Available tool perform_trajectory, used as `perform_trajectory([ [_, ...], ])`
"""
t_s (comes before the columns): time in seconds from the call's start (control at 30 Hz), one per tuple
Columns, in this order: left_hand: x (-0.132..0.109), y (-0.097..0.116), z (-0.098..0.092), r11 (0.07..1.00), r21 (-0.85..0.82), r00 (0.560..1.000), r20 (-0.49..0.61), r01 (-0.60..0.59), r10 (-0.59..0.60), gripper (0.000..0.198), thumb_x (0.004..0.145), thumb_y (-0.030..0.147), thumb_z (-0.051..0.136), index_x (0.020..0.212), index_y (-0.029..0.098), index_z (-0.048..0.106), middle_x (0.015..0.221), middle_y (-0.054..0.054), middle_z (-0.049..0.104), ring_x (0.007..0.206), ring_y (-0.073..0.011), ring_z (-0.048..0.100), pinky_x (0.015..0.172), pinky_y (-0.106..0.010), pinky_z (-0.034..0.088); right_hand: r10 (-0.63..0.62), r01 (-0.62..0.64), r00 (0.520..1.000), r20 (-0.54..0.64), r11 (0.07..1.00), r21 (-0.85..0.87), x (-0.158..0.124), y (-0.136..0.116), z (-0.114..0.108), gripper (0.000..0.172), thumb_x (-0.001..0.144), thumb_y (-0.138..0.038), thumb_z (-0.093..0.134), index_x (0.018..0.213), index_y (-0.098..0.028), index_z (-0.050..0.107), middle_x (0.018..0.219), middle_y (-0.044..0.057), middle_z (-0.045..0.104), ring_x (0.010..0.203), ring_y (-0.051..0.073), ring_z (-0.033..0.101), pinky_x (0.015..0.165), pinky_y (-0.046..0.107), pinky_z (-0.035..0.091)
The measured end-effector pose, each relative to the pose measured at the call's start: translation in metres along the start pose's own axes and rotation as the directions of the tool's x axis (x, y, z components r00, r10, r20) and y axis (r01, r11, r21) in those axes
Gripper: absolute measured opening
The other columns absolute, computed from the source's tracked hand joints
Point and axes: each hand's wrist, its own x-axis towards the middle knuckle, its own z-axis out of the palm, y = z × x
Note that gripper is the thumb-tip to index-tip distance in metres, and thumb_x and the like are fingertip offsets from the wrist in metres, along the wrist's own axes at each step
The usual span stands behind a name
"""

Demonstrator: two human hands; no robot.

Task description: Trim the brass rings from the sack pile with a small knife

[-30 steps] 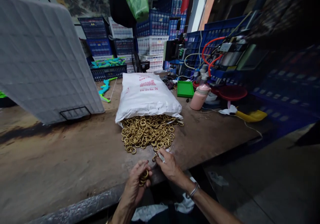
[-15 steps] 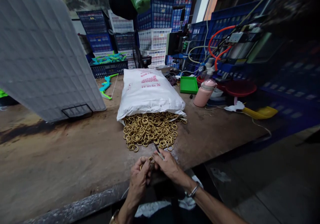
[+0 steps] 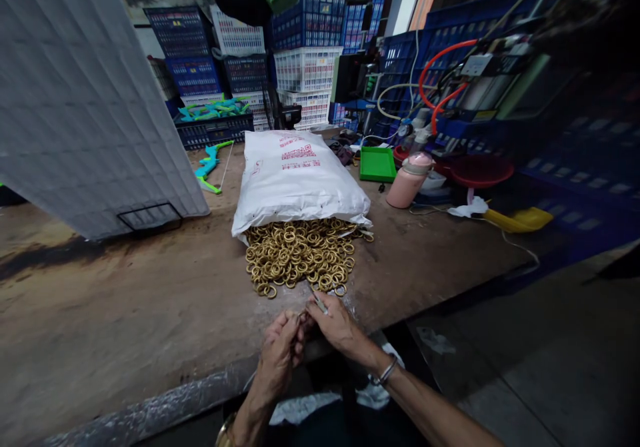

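Note:
Close together at the table's front edge, both hands are closed. My left hand (image 3: 281, 346) pinches a gold-coloured ring (image 3: 301, 314), seen nearly edge-on between the fingertips. A slim, pale knife-like tool (image 3: 321, 305) is gripped in my right hand (image 3: 336, 324), its narrow end pointing away from me; its exact kind is unclear. The right fingertips meet the left ones near the ring. Just beyond the hands lies a heap of gold-coloured rings (image 3: 300, 257), spilling from the open mouth of a white printed sack (image 3: 305, 190).
A grey ribbed panel (image 3: 95, 114) stands at left, near a blue-green toy bow (image 3: 210, 164). On the right are a green tray (image 3: 377, 164), a pink bottle (image 3: 407, 184), a yellow scoop (image 3: 520, 219) and a machine with orange hoses (image 3: 425, 74). Stacked crates (image 3: 307, 70) fill the back.
The ring between my left fingers has turned from showing its round face to nearly edge-on. My right hand keeps the tool. The whole view has shifted slightly.

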Motion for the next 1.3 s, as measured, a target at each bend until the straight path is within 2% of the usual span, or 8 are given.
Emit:
perform_trajectory([
  [0.2, 0.001, 0.001, -0.004, 0.995, 0.099, 0.998, -0.042, -0.032, 0.037, 0.033, 0.069, 0.049, 0.058, 0.071, 0.019, 0.046, 0.051, 0.008, 0.043, 0.035, -0.0022, 0.030, 0.033, -0.014, 0.018, -0.124, 0.146, 0.988, 0.090, 0.942, -0.302, -0.010, -0.002, -0.002, 0.011, 0.074, -0.017, 0.039, 0.069, -0.019, 0.049, 0.059, -0.002, 0.050, 0.055, 0.011, 0.042, 0.053, 0.021, 0.026],
  [0.3, 0.001, 0.003, -0.004, 0.992, 0.118, 0.997, -0.048, -0.049, 0.055, 0.037, 0.064, 0.052, 0.061, 0.071, 0.019, 0.045, 0.049, 0.009, 0.043, 0.034, -0.0024, 0.030, 0.032, -0.014, 0.019, -0.171, 0.223, 0.972, 0.159, 0.878, -0.423, -0.014, -0.004, 0.000, 0.019, 0.066, -0.009, 0.040, 0.076, -0.020, 0.051, 0.062, -0.001, 0.052, 0.057, 0.012, 0.043, 0.054, 0.022, 0.025],
  [0.53, 0.001, 0.001, -0.007, 0.975, 0.186, 0.987, -0.082, -0.120, 0.137, 0.038, 0.062, 0.053, 0.063, 0.064, 0.018, 0.048, 0.044, 0.008, 0.044, 0.033, -0.0025, 0.030, 0.033, -0.015, 0.020, -0.117, 0.221, 0.970, 0.214, 0.793, -0.568, -0.013, -0.004, 0.002, 0.027, 0.065, -0.009, 0.040, 0.087, -0.018, 0.052, 0.068, 0.002, 0.057, 0.062, 0.014, 0.049, 0.054, 0.023, 0.025],
  [0.7, -0.011, -0.001, -0.013, 0.987, 0.138, 0.995, -0.041, -0.083, 0.089, 0.037, 0.065, 0.052, 0.061, 0.065, 0.017, 0.049, 0.044, 0.007, 0.044, 0.032, -0.0022, 0.029, 0.033, -0.015, 0.018, -0.059, 0.155, 0.984, 0.165, 0.741, -0.653, -0.009, 0.001, 0.003, 0.026, 0.067, -0.009, 0.041, 0.089, -0.018, 0.051, 0.070, 0.003, 0.060, 0.062, 0.014, 0.052, 0.054, 0.024, 0.024],
  [0.9, -0.025, 0.008, -0.012, 0.993, -0.110, 0.998, 0.032, 0.051, -0.047, 0.029, 0.069, 0.045, 0.062, 0.071, 0.018, 0.051, 0.055, 0.005, 0.050, 0.039, -0.0032, 0.037, 0.036, -0.014, 0.024, -0.058, 0.033, 0.998, -0.015, 0.741, -0.670, 0.006, 0.003, -0.006, 0.026, 0.069, -0.007, 0.039, 0.090, -0.018, 0.050, 0.073, 0.003, 0.060, 0.064, 0.014, 0.052, 0.056, 0.023, 0.026],
  [1.03, -0.021, 0.007, -0.018, 0.987, -0.161, 0.999, 0.047, 0.015, -0.007, 0.029, 0.071, 0.043, 0.060, 0.071, 0.015, 0.055, 0.066, 0.000, 0.055, 0.045, -0.0046, 0.041, 0.037, -0.016, 0.027, -0.116, 0.027, 0.990, -0.074, 0.689, -0.724, 0.018, 0.004, -0.005, 0.026, 0.072, -0.011, 0.043, 0.096, -0.019, 0.048, 0.079, 0.004, 0.061, 0.069, 0.015, 0.054, 0.058, 0.024, 0.026],
  [1.2, -0.020, 0.007, -0.026, 0.985, -0.171, 0.999, 0.022, -0.034, 0.038, 0.024, 0.071, 0.038, 0.060, 0.069, 0.015, 0.054, 0.063, 0.000, 0.055, 0.042, -0.0054, 0.041, 0.035, -0.017, 0.027, -0.029, -0.085, 0.992, -0.123, 0.568, -0.819, 0.034, 0.005, 0.000, 0.019, 0.080, -0.017, 0.043, 0.098, -0.019, 0.048, 0.079, 0.007, 0.063, 0.069, 0.018, 0.057, 0.058, 0.025, 0.026],
  [1.3, -0.021, 0.010, -0.029, 0.970, -0.243, 0.999, 0.032, -0.003, 0.011, 0.025, 0.066, 0.037, 0.064, 0.080, 0.018, 0.054, 0.061, 0.002, 0.055, 0.040, -0.0067, 0.042, 0.034, -0.017, 0.026, -0.023, -0.081, 0.993, -0.113, 0.553, -0.829, 0.035, 0.003, 0.000, 0.017, 0.079, -0.015, 0.042, 0.094, -0.018, 0.049, 0.077, 0.007, 0.063, 0.067, 0.017, 0.058, 0.058, 0.025, 0.027],
])
